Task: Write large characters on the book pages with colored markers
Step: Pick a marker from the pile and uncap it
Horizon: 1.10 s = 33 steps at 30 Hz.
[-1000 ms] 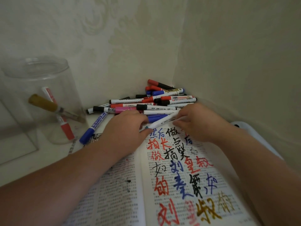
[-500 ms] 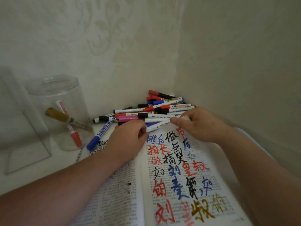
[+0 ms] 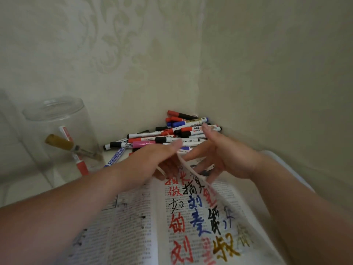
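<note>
Left hand [image 3: 150,159] reaches straight-fingered to the top corner of a lifted page [image 3: 193,207]; I cannot tell whether it pinches. Right hand [image 3: 225,159] is released, fingers spread behind that page. The open book [image 3: 129,226] lies at 6 o'clock, markers [image 3: 172,134] piled at 12.

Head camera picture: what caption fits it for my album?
Left hand and right hand at a lifted book page of big colored characters, marker pile behind.
</note>
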Available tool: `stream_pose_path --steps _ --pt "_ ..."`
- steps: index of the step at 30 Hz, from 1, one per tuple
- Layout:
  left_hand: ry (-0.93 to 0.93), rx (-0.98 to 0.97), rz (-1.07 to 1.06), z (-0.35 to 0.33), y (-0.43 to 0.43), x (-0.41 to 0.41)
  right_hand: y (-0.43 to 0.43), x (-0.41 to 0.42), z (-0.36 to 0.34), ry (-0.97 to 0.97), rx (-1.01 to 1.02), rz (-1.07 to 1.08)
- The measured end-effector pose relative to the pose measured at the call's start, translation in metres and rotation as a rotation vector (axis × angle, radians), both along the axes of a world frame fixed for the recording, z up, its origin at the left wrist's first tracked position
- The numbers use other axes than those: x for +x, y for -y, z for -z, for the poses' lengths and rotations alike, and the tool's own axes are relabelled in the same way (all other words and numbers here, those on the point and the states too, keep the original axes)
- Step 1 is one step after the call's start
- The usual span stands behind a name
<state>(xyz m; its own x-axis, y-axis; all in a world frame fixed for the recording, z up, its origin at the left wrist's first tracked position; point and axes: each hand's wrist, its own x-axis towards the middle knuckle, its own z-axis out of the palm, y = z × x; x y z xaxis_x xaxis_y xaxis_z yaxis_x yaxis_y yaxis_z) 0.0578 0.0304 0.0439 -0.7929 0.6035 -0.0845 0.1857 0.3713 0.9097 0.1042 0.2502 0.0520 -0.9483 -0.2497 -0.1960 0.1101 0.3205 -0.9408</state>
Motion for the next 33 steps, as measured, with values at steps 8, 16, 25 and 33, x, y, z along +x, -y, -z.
stream_pose_path --steps 8,16,25,33 --pt "0.437 -0.017 -0.243 -0.018 0.056 0.003 0.029 0.001 0.013 -0.282 0.173 -0.176" --pt "-0.093 -0.402 -0.432 -0.003 0.103 -0.004 0.038 -0.001 0.015 -0.383 0.840 -0.261" --pt "-0.645 -0.973 -0.343 0.007 0.102 -0.010 0.035 0.003 0.006 -0.238 0.936 -0.324" --pt "-0.910 -0.953 -0.359 0.014 0.120 0.013 0.031 -0.004 0.014 -0.279 0.889 -0.209"
